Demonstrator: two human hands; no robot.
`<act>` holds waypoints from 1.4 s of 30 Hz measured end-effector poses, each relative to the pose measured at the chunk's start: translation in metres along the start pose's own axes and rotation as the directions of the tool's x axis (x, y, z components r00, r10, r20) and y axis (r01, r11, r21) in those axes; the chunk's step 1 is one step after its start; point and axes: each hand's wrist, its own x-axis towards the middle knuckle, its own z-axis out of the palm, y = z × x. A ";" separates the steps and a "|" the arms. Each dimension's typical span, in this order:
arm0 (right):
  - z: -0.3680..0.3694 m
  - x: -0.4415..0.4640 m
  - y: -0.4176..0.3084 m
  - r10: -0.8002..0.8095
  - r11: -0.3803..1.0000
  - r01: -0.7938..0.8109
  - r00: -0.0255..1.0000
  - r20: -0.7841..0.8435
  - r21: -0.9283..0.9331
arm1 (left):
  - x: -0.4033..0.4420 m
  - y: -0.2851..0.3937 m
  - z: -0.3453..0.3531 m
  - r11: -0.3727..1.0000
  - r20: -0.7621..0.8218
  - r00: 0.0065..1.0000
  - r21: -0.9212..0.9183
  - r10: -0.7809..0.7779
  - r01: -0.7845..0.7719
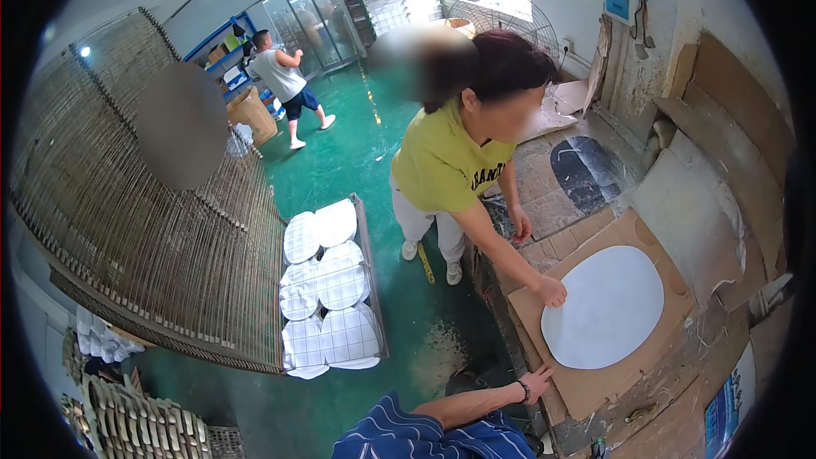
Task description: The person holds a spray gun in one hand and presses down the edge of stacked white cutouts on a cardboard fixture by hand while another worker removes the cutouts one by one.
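My left hand [535, 383], with a dark bracelet at the wrist, reaches in from the bottom. Its fingers are stretched out and touch the near left edge of a brown cardboard sheet [586, 395]. On the cardboard lies a large white oval sheet [603, 306]. A co-worker's hand [551, 291] touches the oval's left edge, and the co-worker's other hand [521, 225] hangs over the bench. My right hand is not in view.
The co-worker [446, 157] in a yellow-green shirt stands across the bench corner. White padded pieces [344, 272] lie on a wire rack at centre left. Another person [285, 76] is farther back. Cardboard pieces [722, 136] lean along the right side.
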 end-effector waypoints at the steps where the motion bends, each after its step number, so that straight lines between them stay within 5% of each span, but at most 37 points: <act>1: 0.001 0.001 0.000 -0.004 1.000 0.004 1.000 0.004 -0.001 | 0.000 0.000 0.000 1.000 0.004 1.000 -0.001 0.003 -0.002; 8: 0.008 0.005 -0.001 -0.012 1.000 0.012 1.000 0.004 -0.015 | -0.001 -0.005 -0.014 1.000 0.051 0.999 -0.014 0.008 -0.007; 10: 0.001 -0.031 0.000 0.071 0.996 -0.075 0.994 -0.089 -0.043 | -0.006 -0.006 -0.014 0.998 0.047 0.998 -0.034 0.050 -0.049; 11: -0.008 -0.064 -0.002 0.143 0.985 -0.157 0.975 -0.171 -0.069 | 0.002 -0.021 0.018 0.989 -0.113 0.983 -0.001 0.148 -0.149; 12: -0.017 -0.105 -0.015 0.226 0.961 -0.259 0.937 -0.265 -0.094 | -0.006 -0.011 -0.013 0.992 0.066 0.990 0.022 0.121 -0.123; 13: -0.021 -0.114 -0.007 0.152 0.963 -0.208 0.944 -0.294 -0.170 | 0.017 -0.042 0.054 0.986 0.054 0.986 0.050 0.157 -0.160; 14: -0.025 -0.114 -0.030 0.282 0.944 -0.319 0.911 -0.302 -0.081 | -0.003 -0.021 0.002 0.992 0.111 0.989 -0.090 0.100 -0.090; 16: -0.022 -0.105 -0.052 0.422 0.898 -0.440 0.841 -0.338 0.025 | -0.005 -0.022 0.004 0.984 -0.019 0.984 -0.011 0.179 -0.179; 37: -0.019 -0.098 -0.074 0.243 0.957 -0.267 0.952 -0.188 -0.112 | -0.010 -0.020 -0.029 0.978 0.072 0.976 -0.049 0.206 -0.203; 42: -0.021 -0.086 -0.071 0.183 0.970 -0.221 0.936 -0.300 -0.097 | -0.010 -0.019 -0.029 0.980 0.070 0.978 -0.051 0.197 -0.194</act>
